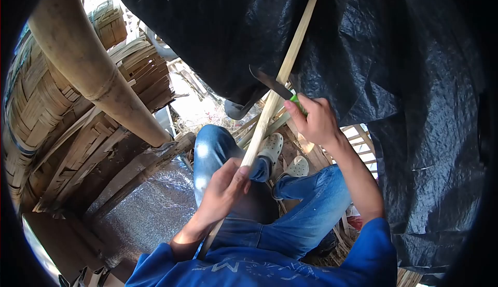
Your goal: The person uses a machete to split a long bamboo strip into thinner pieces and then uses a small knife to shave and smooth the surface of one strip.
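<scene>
A long, pale bamboo strip (265,117) runs from beside my waist up past the top of the view. My left hand (227,184) is wrapped round its lower part, just above my lap. In my right hand (315,120) is a knife (271,82) with a green handle and a dark, curved blade. The blade lies across the strip, its tip pointing up and left. My right fingers are closed on the handle, which is mostly hidden by them.
Black plastic sheeting (430,126) hangs ahead and to the right. A thick bamboo pole (78,53) slants down at the left, before woven bamboo baskets (49,103). Silvery foil sheeting (148,222) covers the surface at my left. My legs and light clogs (271,147) are below the strip.
</scene>
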### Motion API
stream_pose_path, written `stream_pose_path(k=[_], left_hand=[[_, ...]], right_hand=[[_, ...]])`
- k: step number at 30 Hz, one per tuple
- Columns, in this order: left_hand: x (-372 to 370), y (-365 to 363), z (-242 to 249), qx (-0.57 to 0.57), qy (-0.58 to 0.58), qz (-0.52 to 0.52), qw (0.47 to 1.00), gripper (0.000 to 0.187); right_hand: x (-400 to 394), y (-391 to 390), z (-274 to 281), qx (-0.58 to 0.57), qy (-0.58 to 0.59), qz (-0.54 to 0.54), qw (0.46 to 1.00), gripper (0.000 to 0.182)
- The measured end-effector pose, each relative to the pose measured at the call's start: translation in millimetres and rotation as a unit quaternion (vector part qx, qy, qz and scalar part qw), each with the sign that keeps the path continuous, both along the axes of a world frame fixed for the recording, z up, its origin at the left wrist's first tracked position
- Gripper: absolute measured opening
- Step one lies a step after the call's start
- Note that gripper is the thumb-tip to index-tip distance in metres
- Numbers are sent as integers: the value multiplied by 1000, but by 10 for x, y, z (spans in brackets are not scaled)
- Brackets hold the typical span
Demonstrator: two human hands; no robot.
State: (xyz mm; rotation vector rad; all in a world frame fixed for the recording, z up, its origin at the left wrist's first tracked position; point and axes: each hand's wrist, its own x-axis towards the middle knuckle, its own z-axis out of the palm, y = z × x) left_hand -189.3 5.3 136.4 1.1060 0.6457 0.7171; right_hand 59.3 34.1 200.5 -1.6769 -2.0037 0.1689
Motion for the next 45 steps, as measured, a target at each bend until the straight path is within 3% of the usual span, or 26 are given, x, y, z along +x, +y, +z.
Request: stream_pose_path(k=[4,5,6,7,9,11,13,15,16,17,19,20,23,24,26,28,29,31,33,35,37,39,40,41,43,45], left_hand=[[159,18,-2,-33,-10,42,998,23],[184,31,-4,-34,6,62,997,22],[201,36,-34,-35,9,57,998,23],[223,19,-78,-40,10,66,997,23],[291,-6,-151,-69,13,24,997,26],[385,-12,-128,-98,-12,43,994,26],[408,25,-171,-131,-12,70,989,25],[425,24,-159,-147,6,59,987,24],[438,26,-181,-134,24,56,989,25],[466,34,-199,-118,37,53,991,26],[529,15,-173,-141,27,65,988,29],[543,4,-154,-104,77,84,988,30],[462,13,-173,-52,159,91,982,32],[471,28,-161,-40,167,92,981,32],[488,35,-122,-29,174,93,980,30],[462,-3,-135,-34,165,99,981,29],[441,-31,-140,-42,156,103,982,28],[430,-24,-137,-49,155,92,982,27],[429,-32,-169,-71,112,87,987,28],[407,-44,-192,-64,121,87,987,29],[351,-54,-186,-60,145,89,984,30],[317,-77,-197,-69,136,86,985,30],[317,-82,-202,-75,124,83,986,31],[320,-87,-211,-75,120,84,986,31],[306,-100,-236,-55,133,88,986,31],[281,-90,-247,-48,157,88,983,32]], right_hand=[[-190,-38,-278,98,-47,217,970,41],[-177,-5,-301,133,-63,236,961,43],[14,105,-334,7,-43,151,987,43],[130,283,-239,-14,36,66,997,44],[274,418,-258,8,4,78,997,44],[109,197,-472,0,-34,206,978,42],[7,311,-671,249,9,321,914,43],[226,200,-553,-57,37,170,983,43],[336,261,-466,-84,64,110,988,43],[372,265,-515,-35,108,100,989,35],[287,59,-545,-26,24,211,977,30],[183,-32,-614,-15,43,238,970,27],[291,175,-560,-93,109,163,976,26],[313,198,-607,-39,60,187,980,31],[225,84,-591,-55,28,203,977,30],[157,63,-611,-8,39,230,972,29],[205,131,-521,-41,11,182,982,26],[251,236,-619,-57,117,146,981,23],[213,172,-514,-67,38,144,987,25],[115,99,-566,60,2,227,972,29],[153,126,-509,-67,25,149,986,29],[244,249,-608,-16,77,77,994,28],[260,219,-582,-58,84,86,991,28],[215,151,-546,-41,78,159,983,31],[94,150,-667,140,4,249,958,32],[181,103,-593,-116,1,151,982,40]])
